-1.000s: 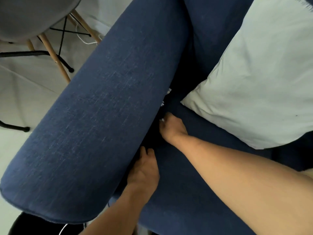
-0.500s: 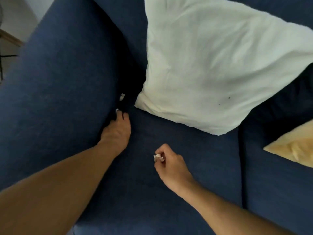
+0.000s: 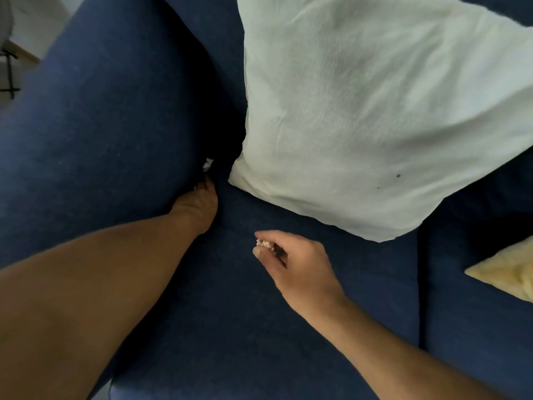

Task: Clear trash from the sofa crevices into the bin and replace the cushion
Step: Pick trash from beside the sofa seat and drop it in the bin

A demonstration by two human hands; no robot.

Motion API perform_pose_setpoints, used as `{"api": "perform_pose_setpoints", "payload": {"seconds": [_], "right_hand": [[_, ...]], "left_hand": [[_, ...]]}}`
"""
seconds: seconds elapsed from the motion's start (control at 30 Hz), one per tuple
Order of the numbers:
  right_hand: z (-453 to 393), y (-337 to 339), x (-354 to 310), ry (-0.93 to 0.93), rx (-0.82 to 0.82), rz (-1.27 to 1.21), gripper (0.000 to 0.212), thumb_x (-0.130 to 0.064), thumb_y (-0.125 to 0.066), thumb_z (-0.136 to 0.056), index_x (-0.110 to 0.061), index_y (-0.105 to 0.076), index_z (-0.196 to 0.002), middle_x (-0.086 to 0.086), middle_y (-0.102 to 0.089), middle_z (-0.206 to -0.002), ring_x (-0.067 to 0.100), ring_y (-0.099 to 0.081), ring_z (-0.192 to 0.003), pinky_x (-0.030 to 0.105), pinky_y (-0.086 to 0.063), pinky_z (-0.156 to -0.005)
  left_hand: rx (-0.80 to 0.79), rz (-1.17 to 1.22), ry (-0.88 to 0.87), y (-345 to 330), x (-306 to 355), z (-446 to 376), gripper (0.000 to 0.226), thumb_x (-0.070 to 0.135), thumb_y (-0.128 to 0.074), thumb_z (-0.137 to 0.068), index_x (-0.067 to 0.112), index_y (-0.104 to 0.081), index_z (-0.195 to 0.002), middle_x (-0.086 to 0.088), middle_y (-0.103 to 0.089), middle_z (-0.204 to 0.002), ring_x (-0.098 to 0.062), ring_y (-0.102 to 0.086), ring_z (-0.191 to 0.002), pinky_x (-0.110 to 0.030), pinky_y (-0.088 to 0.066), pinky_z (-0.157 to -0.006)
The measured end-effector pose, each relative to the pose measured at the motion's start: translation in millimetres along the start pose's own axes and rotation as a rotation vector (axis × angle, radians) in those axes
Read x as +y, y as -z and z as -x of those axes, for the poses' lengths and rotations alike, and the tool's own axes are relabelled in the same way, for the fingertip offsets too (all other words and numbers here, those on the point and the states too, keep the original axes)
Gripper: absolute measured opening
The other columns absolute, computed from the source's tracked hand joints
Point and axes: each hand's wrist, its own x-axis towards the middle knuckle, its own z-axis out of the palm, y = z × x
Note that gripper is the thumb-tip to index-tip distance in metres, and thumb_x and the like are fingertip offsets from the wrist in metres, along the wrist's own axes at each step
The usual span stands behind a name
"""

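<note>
The dark blue sofa seat (image 3: 230, 327) fills the view, with its armrest (image 3: 101, 125) on the left. My left hand (image 3: 196, 206) lies at the crevice between armrest and seat, fingertips pushed into the gap. A small white scrap of trash (image 3: 207, 164) pokes out of that crevice just beyond my fingers. My right hand (image 3: 291, 261) hovers over the seat, pinching a small pale crumpled piece of trash (image 3: 264, 243) between thumb and fingers. A large white cushion (image 3: 375, 111) leans against the backrest at upper right. No bin is in view.
A pale yellow cushion (image 3: 507, 272) shows its corner at the right edge, on the neighbouring seat beyond a seam (image 3: 421, 284). A bit of floor and a dark chair leg (image 3: 10, 70) show at the far upper left.
A second ago both hands were at the crevice. My right hand has since pulled back over the seat with a scrap pinched in it; the view swung right. My left hand stays at the gap.
</note>
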Motion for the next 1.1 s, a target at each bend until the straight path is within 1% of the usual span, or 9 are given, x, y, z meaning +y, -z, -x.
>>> {"api": "perform_pose_setpoints", "payload": {"seconds": [0.13, 0.23, 0.43, 0.53, 0.67, 0.8, 0.9, 1.0, 1.1], "right_hand": [[-30, -6, -13, 0.019, -0.010, 0.036, 0.012, -0.037, -0.069, -0.101, -0.026, -0.072, -0.104, -0.012, -0.068, -0.079, 0.006, -0.065, -0.071, 0.024, -0.054, -0.063], [-54, -18, -29, 0.036, -0.051, 0.075, 0.015, -0.039, -0.063, -0.104, -0.026, -0.064, -0.097, -0.009, -0.062, -0.072, 0.007, -0.057, -0.061, 0.024, -0.047, -0.056], [-108, -60, -53, 0.033, -0.096, 0.173, 0.005, -0.024, -0.063, -0.105, -0.020, -0.063, -0.107, -0.009, -0.062, -0.085, 0.002, -0.056, -0.068, 0.020, -0.041, -0.055], [-141, -77, -57, -0.052, -0.102, 0.218, 0.024, -0.022, -0.063, -0.104, -0.019, -0.061, -0.128, 0.001, -0.067, -0.100, 0.015, -0.066, -0.077, 0.022, -0.048, -0.056], [-184, -95, -65, -0.180, -0.091, 0.225, 0.035, -0.011, -0.064, -0.100, -0.018, -0.058, -0.134, 0.011, -0.067, -0.110, 0.035, -0.072, -0.090, 0.051, -0.066, -0.068], [-212, -117, -73, -0.382, -0.120, 0.152, 0.049, 0.005, -0.060, -0.101, -0.018, -0.054, -0.144, 0.013, -0.060, -0.133, 0.041, -0.070, -0.099, 0.041, -0.061, -0.044], [-223, -128, -71, -0.442, -0.157, 0.227, 0.034, 0.006, -0.062, -0.101, -0.010, -0.062, -0.131, 0.016, -0.063, -0.132, 0.040, -0.071, -0.093, 0.030, -0.052, -0.034], [-231, -129, -70, -0.478, -0.141, 0.268, 0.015, 0.012, -0.063, -0.098, -0.003, -0.065, -0.096, 0.020, -0.070, -0.120, 0.037, -0.074, -0.081, 0.033, -0.057, -0.040], [-228, -130, -72, -0.476, -0.110, 0.285, 0.016, 0.012, -0.062, -0.098, -0.003, -0.065, -0.093, 0.022, -0.072, -0.111, 0.038, -0.076, -0.077, 0.040, -0.062, -0.047]], "left_hand": [[0.042, -0.040, 0.011, -5, 7, 12, 0.061, 0.017, -0.044, -0.106, -0.013, -0.014, -0.150, -0.025, -0.030, -0.155, -0.030, -0.040, -0.139, -0.032, -0.039, -0.110], [0.054, -0.005, 0.036, -4, 11, 27, 0.051, 0.016, -0.048, -0.105, -0.005, -0.028, -0.147, -0.020, -0.040, -0.146, -0.025, -0.051, -0.128, -0.030, -0.048, -0.099], [0.243, 0.286, 0.006, -26, 16, 76, 0.035, 0.019, -0.052, -0.102, 0.008, -0.049, -0.135, -0.011, -0.055, -0.122, -0.021, -0.058, -0.101, -0.029, -0.050, -0.076], [0.271, 0.403, 0.001, -38, 13, 106, 0.027, 0.007, -0.072, -0.086, 0.007, -0.067, -0.113, -0.010, -0.064, -0.100, -0.020, -0.062, -0.079, -0.028, -0.051, -0.064], [0.265, 0.522, 0.070, -50, 9, 129, 0.054, -0.001, -0.062, -0.091, 0.003, -0.046, -0.142, -0.015, -0.055, -0.129, -0.026, -0.059, -0.104, -0.033, -0.051, -0.089], [0.311, 0.603, 0.100, -55, 0, 145, 0.058, 0.001, -0.058, -0.095, 0.007, -0.036, -0.148, -0.012, -0.048, -0.137, -0.023, -0.055, -0.112, -0.031, -0.048, -0.096], [0.286, 0.653, 0.112, -64, -5, 158, 0.059, 0.001, -0.064, -0.092, 0.007, -0.041, -0.146, -0.010, -0.052, -0.131, -0.021, -0.058, -0.107, -0.029, -0.052, -0.091], [0.302, 0.702, 0.097, -84, -7, 170, 0.059, -0.003, -0.078, -0.073, 0.007, -0.060, -0.129, -0.008, -0.063, -0.110, -0.019, -0.065, -0.085, -0.026, -0.059, -0.075], [0.279, 0.767, 0.073, -103, -5, 184, 0.059, 0.004, -0.063, -0.086, 0.012, -0.046, -0.142, -0.005, -0.054, -0.131, -0.019, -0.060, -0.108, -0.026, -0.053, -0.092]]}}
